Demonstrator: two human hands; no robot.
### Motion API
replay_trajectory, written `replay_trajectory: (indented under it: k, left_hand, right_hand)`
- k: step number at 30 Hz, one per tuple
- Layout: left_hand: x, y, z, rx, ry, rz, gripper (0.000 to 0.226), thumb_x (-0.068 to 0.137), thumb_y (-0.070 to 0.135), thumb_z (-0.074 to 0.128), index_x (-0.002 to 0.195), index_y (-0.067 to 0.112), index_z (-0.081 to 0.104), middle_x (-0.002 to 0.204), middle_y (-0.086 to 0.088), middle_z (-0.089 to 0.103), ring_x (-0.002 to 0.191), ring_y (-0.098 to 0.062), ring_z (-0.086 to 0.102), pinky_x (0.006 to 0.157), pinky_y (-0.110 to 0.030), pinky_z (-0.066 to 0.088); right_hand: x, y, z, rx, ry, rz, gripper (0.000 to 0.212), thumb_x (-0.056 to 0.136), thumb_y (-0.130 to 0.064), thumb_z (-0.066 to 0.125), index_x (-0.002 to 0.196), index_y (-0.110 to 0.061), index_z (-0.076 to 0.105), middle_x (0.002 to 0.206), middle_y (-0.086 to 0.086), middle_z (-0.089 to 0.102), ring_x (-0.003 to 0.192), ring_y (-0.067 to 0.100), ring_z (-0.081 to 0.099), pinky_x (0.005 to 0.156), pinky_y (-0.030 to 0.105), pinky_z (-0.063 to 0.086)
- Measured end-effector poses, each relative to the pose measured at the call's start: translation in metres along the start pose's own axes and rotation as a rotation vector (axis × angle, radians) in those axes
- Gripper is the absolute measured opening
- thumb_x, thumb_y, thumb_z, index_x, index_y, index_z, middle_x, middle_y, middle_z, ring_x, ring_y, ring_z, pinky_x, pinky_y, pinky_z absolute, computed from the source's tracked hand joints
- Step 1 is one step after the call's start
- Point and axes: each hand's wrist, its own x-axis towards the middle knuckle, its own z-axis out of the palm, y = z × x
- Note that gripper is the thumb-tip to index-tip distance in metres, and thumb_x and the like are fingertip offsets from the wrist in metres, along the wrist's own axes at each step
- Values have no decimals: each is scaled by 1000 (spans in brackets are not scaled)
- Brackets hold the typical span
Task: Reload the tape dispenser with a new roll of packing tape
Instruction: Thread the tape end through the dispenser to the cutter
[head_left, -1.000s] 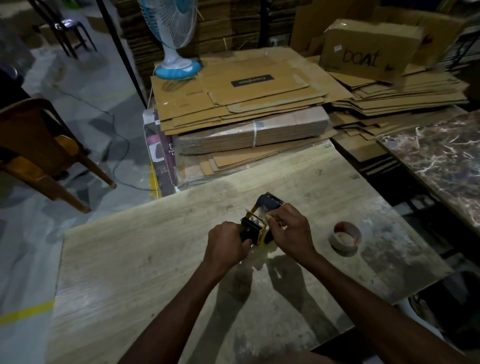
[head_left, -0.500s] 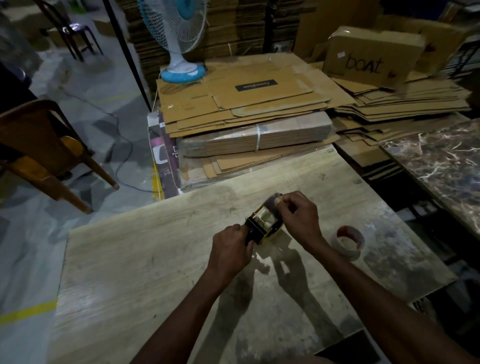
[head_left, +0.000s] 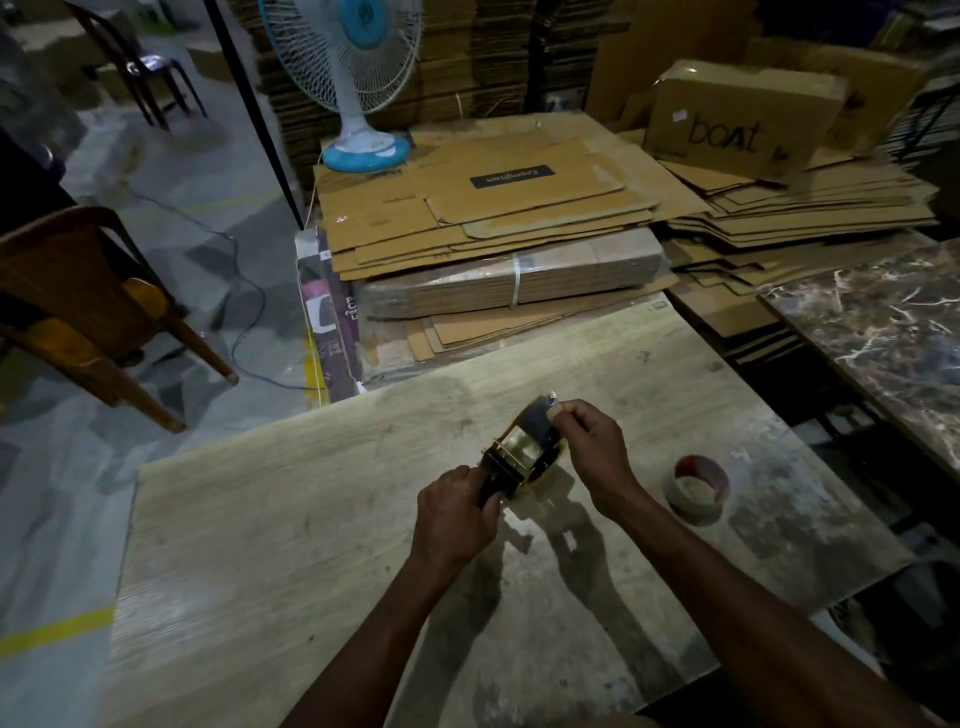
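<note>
Off to the left, a wooden chair (head_left: 78, 306) stood on the floor beside the pale table (head_left: 260, 519). Over the table's middle, your left hand (head_left: 454, 514) had its fingers curled around the handle of the tape dispenser (head_left: 522, 457). Your right hand (head_left: 595, 452) pinched the dispenser's far, dark end between thumb and fingertips. 1 roll of tape (head_left: 698, 491) lay flat on the table, near that hand but apart from it.
</note>
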Motion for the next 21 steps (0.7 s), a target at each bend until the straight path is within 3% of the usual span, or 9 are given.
replay_trajectory:
  k: [5, 9, 11, 14, 16, 21]
  left_hand:
    - [-5, 1, 5, -47, 34, -42, 19, 78, 34, 76, 86, 17, 73, 73, 0, 66, 61, -18, 59, 53, -20, 23]
    - [-6, 2, 10, -37, 34, -29, 19, 79, 32, 77, 89, 17, 72, 74, -1, 66, 62, -17, 58, 55, -22, 31]
    - [-7, 1, 11, -40, 37, -30, 18, 80, 32, 77, 91, 18, 73, 75, 0, 66, 61, -13, 53, 55, -21, 33]
    - [-10, -3, 14, -49, 43, -36, 21, 81, 30, 78, 97, 17, 73, 77, -1, 68, 63, -12, 54, 54, -22, 38]
    - [-14, -2, 14, -53, 35, -7, 36, 81, 29, 78, 113, 17, 69, 80, -3, 69, 65, -19, 63, 52, -27, 45]
    - [-16, -2, 10, 56, 1, 104, 87, 81, 24, 80, 153, 17, 32, 72, -7, 64, 53, -22, 57, 41, -30, 44]
  right_hand:
    - [-7, -2, 3, -4, 139, -5, 19, 96, -18, 62, 79, -13, 70, 78, 3, 69, 64, -1, 56, 59, 13, 44]
    - [-1, 7, 4, -198, 218, -35, 17, 96, -23, 58, 82, -17, 65, 92, 2, 63, 85, 15, 59, 75, 34, 49]
    - [0, 11, 4, -351, 200, -137, 12, 98, -20, 57, 88, -16, 62, 102, 1, 54, 97, 21, 53, 82, 34, 47]
    - [0, 16, 4, -464, 164, -261, 9, 99, -15, 54, 93, -15, 60, 95, 1, 58, 92, 22, 55, 78, 42, 51]
    - [-1, 19, 5, -467, 168, -261, 9, 99, -14, 53, 93, -15, 60, 91, 2, 63, 88, 21, 58, 76, 45, 53]
    - [1, 14, 5, -453, 116, -190, 11, 98, -17, 57, 91, -14, 65, 84, 1, 70, 75, 15, 64, 61, 19, 47]
